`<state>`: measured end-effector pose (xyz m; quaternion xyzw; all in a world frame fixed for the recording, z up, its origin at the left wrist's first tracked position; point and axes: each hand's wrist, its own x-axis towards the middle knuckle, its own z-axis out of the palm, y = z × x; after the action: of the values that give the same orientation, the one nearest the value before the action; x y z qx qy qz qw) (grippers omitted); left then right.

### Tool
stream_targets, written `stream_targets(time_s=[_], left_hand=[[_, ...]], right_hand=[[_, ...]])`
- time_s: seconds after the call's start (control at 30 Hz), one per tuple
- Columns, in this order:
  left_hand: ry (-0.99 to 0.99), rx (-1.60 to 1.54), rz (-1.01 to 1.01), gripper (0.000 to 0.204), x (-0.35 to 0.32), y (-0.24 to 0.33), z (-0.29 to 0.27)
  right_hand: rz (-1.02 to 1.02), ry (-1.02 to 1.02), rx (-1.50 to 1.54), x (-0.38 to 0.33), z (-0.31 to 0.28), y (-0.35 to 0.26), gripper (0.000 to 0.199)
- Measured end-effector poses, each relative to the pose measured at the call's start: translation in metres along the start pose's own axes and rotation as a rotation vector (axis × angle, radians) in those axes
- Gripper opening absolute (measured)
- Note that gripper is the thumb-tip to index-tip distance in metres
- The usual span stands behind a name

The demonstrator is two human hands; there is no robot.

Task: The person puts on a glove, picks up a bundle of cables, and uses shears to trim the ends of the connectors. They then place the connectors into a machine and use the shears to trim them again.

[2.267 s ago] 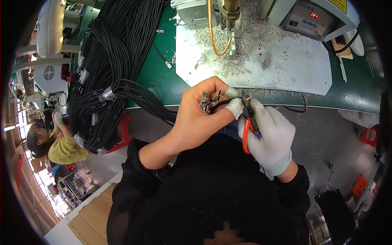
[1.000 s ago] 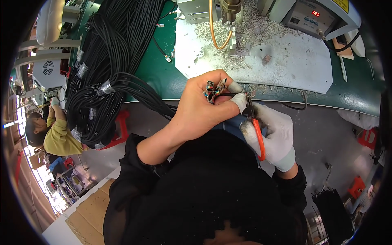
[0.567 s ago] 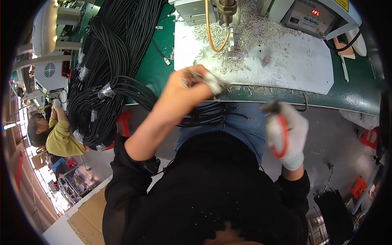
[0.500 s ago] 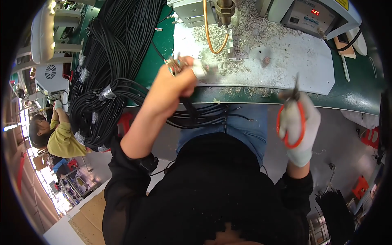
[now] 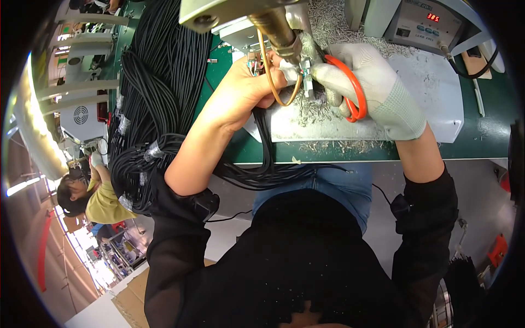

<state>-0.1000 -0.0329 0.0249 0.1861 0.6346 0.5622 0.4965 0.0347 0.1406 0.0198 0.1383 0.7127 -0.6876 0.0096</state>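
My left hand [image 5: 235,95], mostly bare with a white cover on the thumb, is closed around the ends of several black cables [image 5: 263,136]. The cables hang from it over the table edge toward my lap. Small wire ends with metal parts poke out above its fingers. My right hand [image 5: 377,82], in a white and grey glove, is closed on orange-handled scissors [image 5: 358,98]; their blades are hidden. Both hands' fingertips come close together at a small metal piece [image 5: 307,82] beneath the machine's metal head [image 5: 276,35]. A copper-coloured tube [image 5: 272,87] curves down in front of the left fingers.
Thick bundles of black cable [image 5: 158,71] cover the left of the green table [image 5: 484,131]. Metal-coloured clippings [image 5: 317,112] litter the white plate [image 5: 432,109]. A control box [image 5: 426,27] with a red display stands at the back right. Another person [image 5: 104,202] sits far left.
My right hand has moved up and left with the scissors, from the table's right front to the machine head. My left hand has shifted slightly right. The view has tilted, showing more of the machine.
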Motion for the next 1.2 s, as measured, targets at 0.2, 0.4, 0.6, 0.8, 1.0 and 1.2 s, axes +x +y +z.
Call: stream_targets(time_s=[0.2,0.4,0.6,0.8,1.0,1.2], left_hand=[[0.078,0.251,0.313,0.017,-0.002,0.005,0.016],[0.107,0.296,0.241,0.025,-0.004,0.006,0.012],[0.133,0.543,0.357,0.031,-0.001,-0.007,0.003],[0.128,0.252,0.301,0.045,-0.007,-0.007,0.011],[0.12,0.22,0.226,0.045,-0.007,-0.003,0.014],[0.191,0.394,0.325,0.027,-0.004,-0.009,0.007]], right_hand=[[0.014,-0.014,0.091,0.004,0.001,0.0,0.028],[-0.001,-0.014,0.108,0.006,0.002,0.004,0.028],[0.01,-0.081,0.129,0.008,-0.002,0.006,0.029],[-0.053,-0.085,0.168,0.007,-0.003,0.012,0.029],[-0.064,-0.076,0.191,0.009,-0.002,0.013,0.028],[-0.174,-0.08,0.027,0.008,-0.005,0.004,0.027]])
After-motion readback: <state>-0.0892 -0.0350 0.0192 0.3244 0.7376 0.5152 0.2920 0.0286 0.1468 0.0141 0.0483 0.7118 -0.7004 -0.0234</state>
